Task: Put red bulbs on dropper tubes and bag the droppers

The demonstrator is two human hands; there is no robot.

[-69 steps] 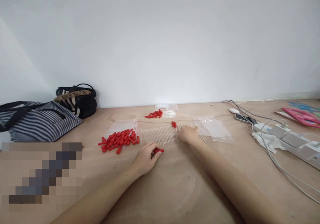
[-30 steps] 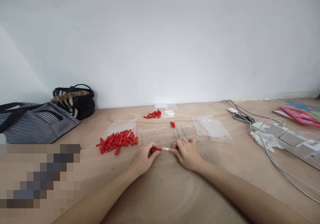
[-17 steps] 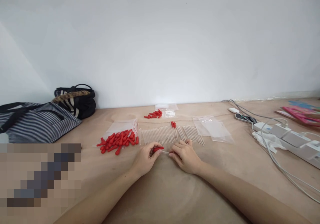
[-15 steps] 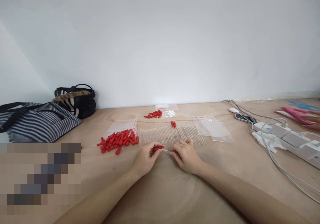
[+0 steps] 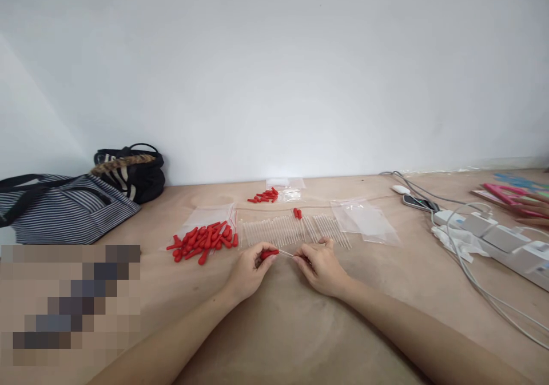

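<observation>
My left hand (image 5: 252,270) is closed around a red rubber dropper bulb (image 5: 270,254), its narrow end pointing right. My right hand (image 5: 319,266) pinches a thin clear glass tube (image 5: 286,253), whose left tip meets the bulb's mouth; whether it is inside I cannot tell. Just beyond both hands lies a row of clear glass tubes (image 5: 270,230). Two of them, near the row's middle, carry red bulbs (image 5: 297,214) at their far ends. To the left is a heap of loose red bulbs (image 5: 201,243) beside a clear plastic bag (image 5: 208,215).
Farther back lie a small red bulb pile (image 5: 263,195) and bagged tubes (image 5: 291,194). Flat plastic bags (image 5: 366,222) rest right of the row. A power strip (image 5: 501,239) with cables stands at right, near another person's hand (image 5: 538,206). Bags (image 5: 72,210) sit left.
The tube in my right hand has come up level with the bulb in my left hand, and its tip now meets the bulb's mouth. Another person's hand at far right has shifted.
</observation>
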